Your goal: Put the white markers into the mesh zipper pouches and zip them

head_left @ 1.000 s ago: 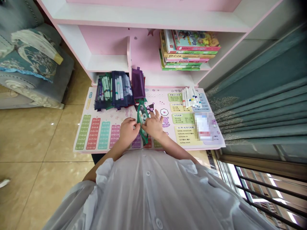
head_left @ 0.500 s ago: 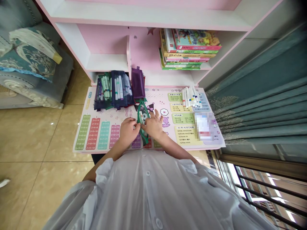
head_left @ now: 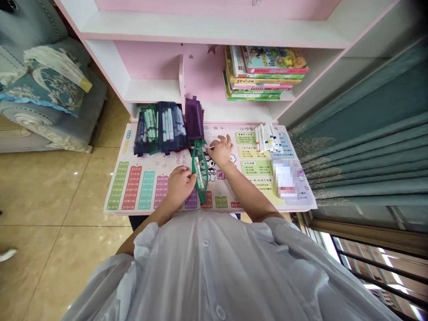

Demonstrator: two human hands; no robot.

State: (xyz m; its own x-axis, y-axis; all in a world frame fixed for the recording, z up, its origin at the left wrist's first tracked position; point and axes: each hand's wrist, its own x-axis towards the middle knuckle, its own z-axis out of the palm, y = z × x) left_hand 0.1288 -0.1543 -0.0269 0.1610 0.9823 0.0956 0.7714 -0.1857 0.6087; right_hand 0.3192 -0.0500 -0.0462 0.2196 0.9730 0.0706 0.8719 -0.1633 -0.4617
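A green mesh zipper pouch (head_left: pixel 203 192) lies open on the desk in front of me, with a white marker (head_left: pixel 199 173) inside it. My left hand (head_left: pixel 182 183) pinches the pouch's left edge between thumb and fingers. Above and right of the pouch, my right hand (head_left: pixel 221 150) hovers with bent, spread fingers and nothing visible in them. Its thumb is close to the pouch's upper right edge; whether they touch I cannot tell. Loose white markers (head_left: pixel 267 137) lie bunched at the desk's far right.
Filled dark mesh pouches (head_left: pixel 170 129) of markers and a purple pouch (head_left: pixel 194 118) sit at the back left. Books (head_left: pixel 261 82) are stacked on the pink shelf. A blurred rectangular object (head_left: pixel 285 178) lies on the right of the printed desktop (head_left: pixel 115 203).
My right hand has come off the pouch and moved up and to the right, its fingers spreading. The marker in the pouch now shows more fully. My left hand stays at the pouch's edge.
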